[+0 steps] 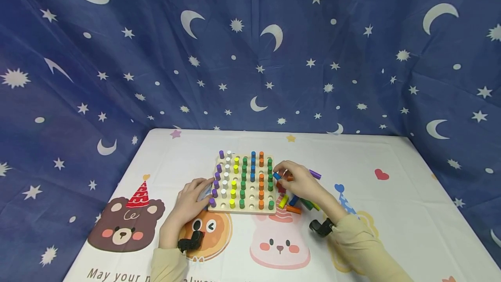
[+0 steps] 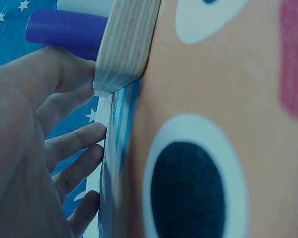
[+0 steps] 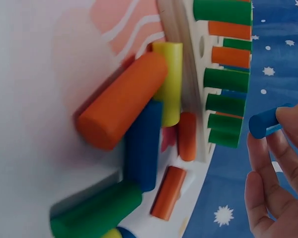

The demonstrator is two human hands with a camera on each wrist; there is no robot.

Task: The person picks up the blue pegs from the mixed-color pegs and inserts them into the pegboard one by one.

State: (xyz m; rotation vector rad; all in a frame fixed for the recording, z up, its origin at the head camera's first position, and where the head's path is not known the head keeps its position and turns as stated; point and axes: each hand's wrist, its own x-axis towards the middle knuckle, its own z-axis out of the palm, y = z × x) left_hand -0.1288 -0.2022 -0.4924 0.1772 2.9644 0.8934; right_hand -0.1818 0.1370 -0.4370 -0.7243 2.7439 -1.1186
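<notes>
A wooden pegboard [image 1: 244, 210] lies on the table with rows of purple, white, yellow, green, blue and orange pegs standing in it. My left hand [image 1: 192, 200] is at its left edge, thumb and index finger touching the board's side [image 2: 124, 44] near a purple peg [image 2: 64, 32]; the other fingers are loosely extended. Over the board's right edge, my right hand [image 1: 301, 180] pinches a blue peg [image 3: 262, 124] between thumb and fingertips. The peg is tilted and held in the air beside the green pegs [image 3: 227, 79] of the rightmost column.
Loose pegs lie right of the board, among them an orange peg [image 3: 121, 101], a yellow peg [image 3: 171, 84], a blue peg [image 3: 143, 146] and a green peg [image 3: 97, 210]. A purple peg [image 1: 315, 174] lies farther right. A starry blue curtain [image 1: 250, 55] hangs behind the table.
</notes>
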